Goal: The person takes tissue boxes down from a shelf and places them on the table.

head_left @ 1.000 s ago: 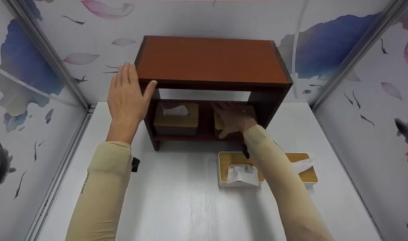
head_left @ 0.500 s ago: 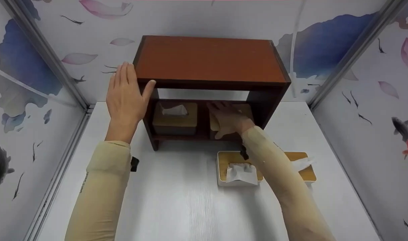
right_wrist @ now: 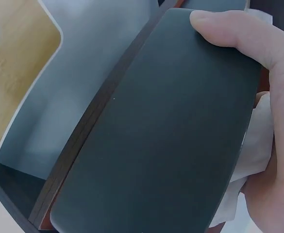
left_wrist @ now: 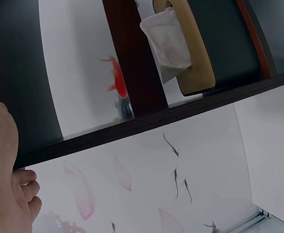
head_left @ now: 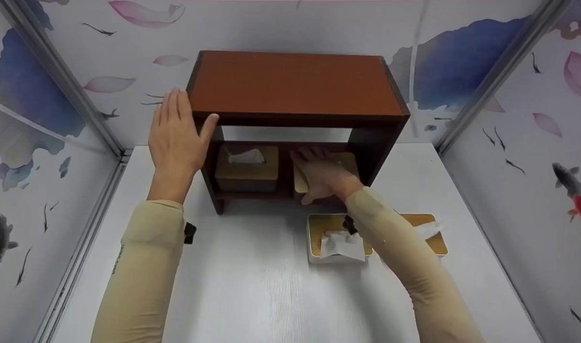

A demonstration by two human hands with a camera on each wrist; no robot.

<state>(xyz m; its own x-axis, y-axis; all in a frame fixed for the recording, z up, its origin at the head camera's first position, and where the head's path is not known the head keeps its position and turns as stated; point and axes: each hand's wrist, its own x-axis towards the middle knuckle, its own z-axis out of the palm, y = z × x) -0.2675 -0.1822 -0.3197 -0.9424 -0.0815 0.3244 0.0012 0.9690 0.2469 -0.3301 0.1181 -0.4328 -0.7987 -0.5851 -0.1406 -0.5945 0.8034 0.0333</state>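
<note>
A reddish-brown wooden shelf (head_left: pixel 295 85) stands against the back wall. My left hand (head_left: pixel 176 143) rests along its left side panel with fingers straight, the thumb at the front corner. Inside, on the right of the lower board, my right hand (head_left: pixel 321 174) grips a dark grey tissue box (right_wrist: pixel 156 121) with a wood-coloured lid. The right wrist view shows the thumb on its smooth dark face and the other fingers over the lid, beside the white tissue (right_wrist: pixel 253 145). A matching tissue box (head_left: pixel 247 183) sits at the left of the board, tissue sticking out.
Two white tissue boxes with wooden lids stand on the white table (head_left: pixel 233 286) before the shelf: one nearer the middle (head_left: pixel 314 233) and one farther right (head_left: pixel 433 243), partly hidden by my right forearm. Printed walls (head_left: pixel 500 119) enclose the table.
My right hand and the tissue box under it have moved a little left and toward me on the shelf board. The left hand stays at the side panel.
</note>
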